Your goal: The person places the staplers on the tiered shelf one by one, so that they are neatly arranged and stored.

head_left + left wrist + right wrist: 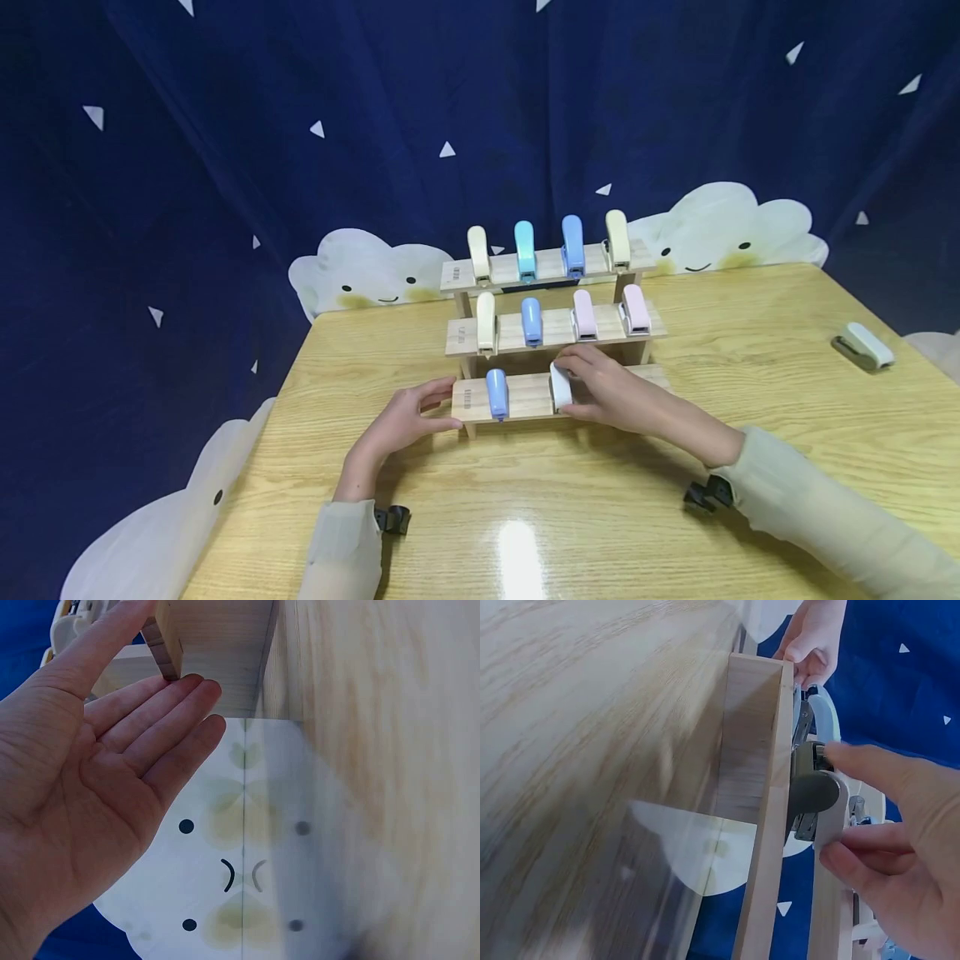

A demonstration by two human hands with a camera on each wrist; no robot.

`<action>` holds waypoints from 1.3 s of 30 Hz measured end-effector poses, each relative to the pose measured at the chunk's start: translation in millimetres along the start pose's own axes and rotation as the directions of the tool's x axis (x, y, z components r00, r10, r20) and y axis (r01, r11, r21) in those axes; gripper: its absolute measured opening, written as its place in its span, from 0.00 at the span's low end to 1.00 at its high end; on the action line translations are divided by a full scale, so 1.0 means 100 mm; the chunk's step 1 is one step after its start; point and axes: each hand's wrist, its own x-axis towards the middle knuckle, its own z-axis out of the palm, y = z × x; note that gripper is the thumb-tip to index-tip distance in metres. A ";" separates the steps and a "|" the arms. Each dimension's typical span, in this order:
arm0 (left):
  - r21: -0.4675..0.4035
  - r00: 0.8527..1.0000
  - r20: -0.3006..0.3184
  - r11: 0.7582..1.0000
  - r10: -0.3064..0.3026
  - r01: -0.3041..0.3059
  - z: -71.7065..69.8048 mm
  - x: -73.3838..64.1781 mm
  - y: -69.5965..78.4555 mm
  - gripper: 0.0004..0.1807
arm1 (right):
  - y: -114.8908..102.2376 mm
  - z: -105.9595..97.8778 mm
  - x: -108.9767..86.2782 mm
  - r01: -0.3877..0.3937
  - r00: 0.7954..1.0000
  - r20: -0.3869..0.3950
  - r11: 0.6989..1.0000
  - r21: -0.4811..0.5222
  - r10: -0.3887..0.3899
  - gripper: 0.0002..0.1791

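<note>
A white stapler (560, 387) with a dark grey base is on the bottom board of a tiered wooden rack (531, 390). My right hand (609, 390) pinches it between thumb and fingers; the right wrist view shows the grip on the stapler (832, 817) from the side. At the bottom board's left end, my left hand (401, 423) touches the wood, fingers nearly straight and thumb toward the front edge. Its palm faces the left wrist camera. Left of the white stapler stands a blue stapler (497, 393) on the same board.
The upper boards bear several staplers, among them a teal one (526, 250) and a pink one (635, 308). Another white stapler (866, 346) lies on the wooden table (420, 533) at far right. A dark blue curtain (375, 92) with white clouds hangs behind.
</note>
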 end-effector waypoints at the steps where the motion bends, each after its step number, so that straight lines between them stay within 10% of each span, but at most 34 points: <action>1: -0.001 1.000 0.000 1.000 0.004 -0.004 0.00 0.00 0.00 0.42 | 0.00 -0.02 0.00 0.002 1.000 -0.004 1.000 -0.003 -0.002 0.33; 6: -0.018 1.000 0.000 1.000 0.008 -0.008 0.00 -0.01 0.00 0.41 | 0.03 -0.22 -0.04 0.079 0.990 -0.122 0.997 0.019 -0.077 0.35; 11: -0.016 1.000 -0.005 1.000 0.007 -0.007 0.00 0.00 0.00 0.41 | 0.21 -0.57 -0.12 0.211 0.918 -0.348 0.977 0.023 -0.190 0.38; 18: -0.001 1.000 0.000 1.000 0.001 -0.001 -0.01 -0.02 0.02 0.42 | 0.67 -1.00 -0.44 0.101 0.878 -0.465 0.994 -0.052 -0.113 0.43; 27: 0.010 1.000 -0.006 1.000 0.012 -0.012 -0.01 -0.02 0.02 0.42 | 1.40 -1.24 -1.13 -0.112 0.910 -0.413 0.983 -0.148 0.042 0.48; 32: 0.003 1.000 -0.005 1.000 0.010 -0.010 -0.01 -0.01 0.01 0.42 | 1.73 -1.29 -1.51 -0.284 0.917 -0.355 0.921 -0.268 0.180 0.45; 39: -0.001 1.000 0.002 1.000 0.004 -0.004 0.00 -0.01 0.00 0.42 | 2.12 -1.29 -1.93 -0.531 0.847 -0.150 0.809 -0.252 0.509 0.39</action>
